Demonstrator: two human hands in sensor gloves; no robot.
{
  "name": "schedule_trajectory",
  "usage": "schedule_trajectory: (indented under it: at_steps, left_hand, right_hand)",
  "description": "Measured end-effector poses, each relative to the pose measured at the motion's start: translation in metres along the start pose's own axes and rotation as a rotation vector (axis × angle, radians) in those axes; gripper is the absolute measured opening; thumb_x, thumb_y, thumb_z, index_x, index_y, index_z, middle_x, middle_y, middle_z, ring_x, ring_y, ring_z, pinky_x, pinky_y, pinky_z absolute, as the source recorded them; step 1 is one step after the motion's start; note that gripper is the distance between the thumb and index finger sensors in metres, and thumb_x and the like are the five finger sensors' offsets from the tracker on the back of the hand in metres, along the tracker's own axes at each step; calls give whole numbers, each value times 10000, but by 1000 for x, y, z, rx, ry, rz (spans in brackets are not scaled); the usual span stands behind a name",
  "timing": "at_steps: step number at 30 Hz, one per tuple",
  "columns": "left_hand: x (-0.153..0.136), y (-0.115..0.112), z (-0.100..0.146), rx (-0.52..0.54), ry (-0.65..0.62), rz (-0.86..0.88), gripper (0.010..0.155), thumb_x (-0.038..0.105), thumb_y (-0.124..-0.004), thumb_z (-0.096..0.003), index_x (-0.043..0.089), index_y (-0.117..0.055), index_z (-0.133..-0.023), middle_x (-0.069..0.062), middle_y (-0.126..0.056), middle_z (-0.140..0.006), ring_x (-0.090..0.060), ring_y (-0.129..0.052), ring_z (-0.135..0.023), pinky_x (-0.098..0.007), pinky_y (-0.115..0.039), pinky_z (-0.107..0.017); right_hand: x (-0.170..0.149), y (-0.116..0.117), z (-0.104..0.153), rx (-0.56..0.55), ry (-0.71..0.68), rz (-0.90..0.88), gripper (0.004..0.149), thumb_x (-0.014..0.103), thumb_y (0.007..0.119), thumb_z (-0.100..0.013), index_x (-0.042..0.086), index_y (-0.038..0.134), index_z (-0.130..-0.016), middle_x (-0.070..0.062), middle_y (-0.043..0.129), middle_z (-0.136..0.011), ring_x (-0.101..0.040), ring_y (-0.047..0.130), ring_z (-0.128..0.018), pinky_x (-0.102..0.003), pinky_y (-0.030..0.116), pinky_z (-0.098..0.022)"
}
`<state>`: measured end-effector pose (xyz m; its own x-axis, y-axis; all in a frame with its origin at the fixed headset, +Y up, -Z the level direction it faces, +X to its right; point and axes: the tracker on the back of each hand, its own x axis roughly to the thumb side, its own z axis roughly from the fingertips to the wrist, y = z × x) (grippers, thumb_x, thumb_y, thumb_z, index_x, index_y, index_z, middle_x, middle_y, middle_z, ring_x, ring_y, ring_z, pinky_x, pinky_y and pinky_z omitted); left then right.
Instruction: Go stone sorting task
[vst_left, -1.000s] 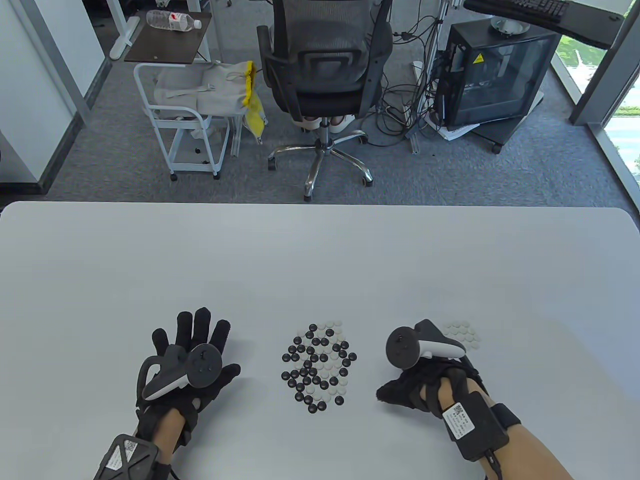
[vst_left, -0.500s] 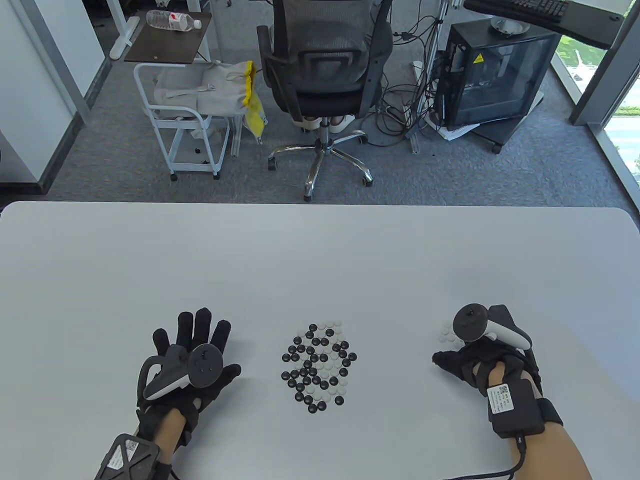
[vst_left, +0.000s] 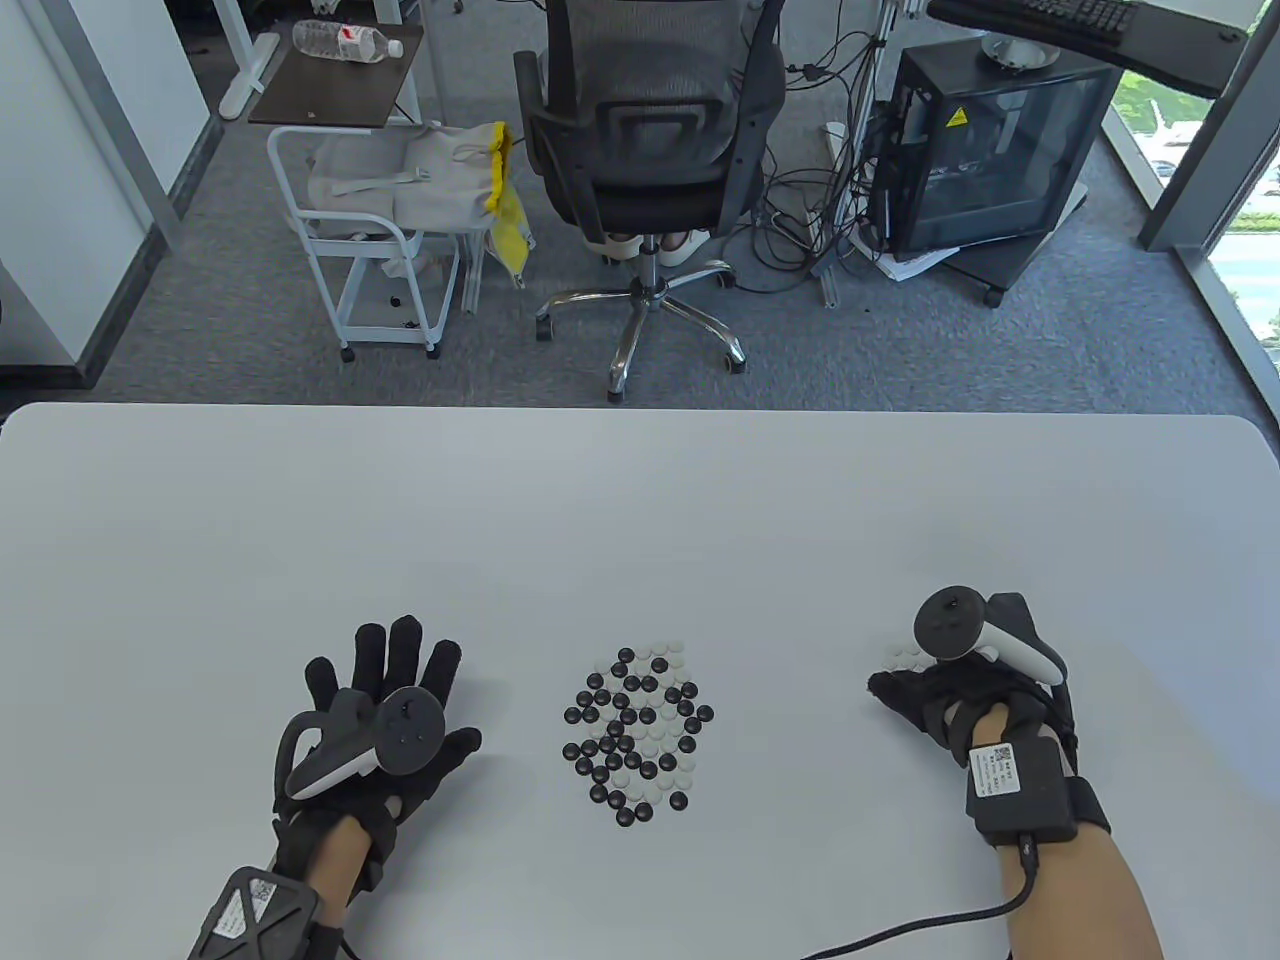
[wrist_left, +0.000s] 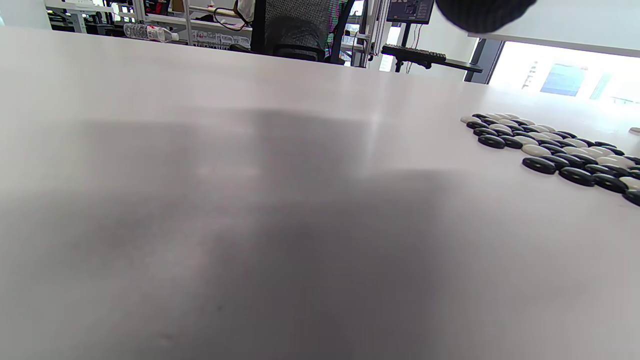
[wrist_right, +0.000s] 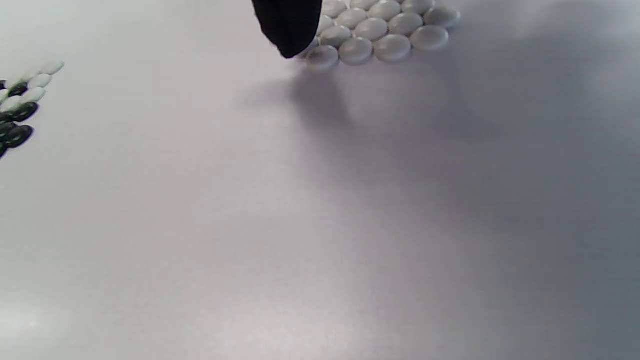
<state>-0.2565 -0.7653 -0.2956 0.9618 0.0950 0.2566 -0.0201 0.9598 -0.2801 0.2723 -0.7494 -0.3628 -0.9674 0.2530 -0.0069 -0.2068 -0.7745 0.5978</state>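
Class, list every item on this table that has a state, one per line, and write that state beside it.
Mixed black and white round Go stones: unsorted, one flat cluster mid-table.
Group of white round Go stones: sorted apart, packed together, under the right hand.
Left hand in black glove: open, fingers spread flat on the white table, holding nothing.
Right hand in black glove: over the white group, one fingertip at its edge; grip unclear.

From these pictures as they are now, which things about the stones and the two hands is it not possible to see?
- White stone group: the right wrist view's top edge cuts it off; in the table view the right hand covers most of it, so no count.
- Right hand's fingertips: whether a stone is pinched is hidden.
- Mixed pile: cut by the left wrist view's right edge.
- Left hand: its palm side is hidden.
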Motion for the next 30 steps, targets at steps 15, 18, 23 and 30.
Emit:
schedule_trajectory:
  at_steps: [15, 18, 23, 30]
  left_hand:
    - [4, 14, 11, 136, -34, 28, 802, 600, -535, -567, 254, -151, -1181, -149, 157, -1139, -472, 213, -938, -790, 59, -500]
    - [7, 18, 16, 167, -48, 24, 807, 600, -535, -568, 248, -145, -1181, -163, 155, -1141, -474, 209, -939, -791, 59, -498]
    - [13, 21, 20, 194, -65, 4, 832, 601, -529, -570, 216, -116, -1180, -200, 167, -1132, -483, 208, -939, -796, 55, -496]
    - [19, 24, 24, 218, -80, -7, 837, 602, -527, -571, 210, -108, -1180, -209, 168, -1132, -487, 204, -942, -798, 52, -496]
  right_hand:
    - [113, -25, 75, -305, -447, 222, 856, 486, 578, -623, -36, 132, -1134, -436, -5, -1088, -657, -67, -907, -863, 82, -579]
    - [120, -17, 89, -417, -502, 283, 868, 492, 586, -619, -35, 123, -1129, -438, 6, -1090, -661, -37, -915, -863, 101, -585]
    - [115, -3, 97, -534, -561, 252, 862, 493, 590, -616, -32, 141, -1132, -438, 31, -1097, -667, -13, -930, -873, 132, -592]
    - [92, 25, 90, -621, -563, 220, 858, 502, 581, -610, -27, 157, -1136, -436, 58, -1105, -671, 14, -944, -875, 149, -597]
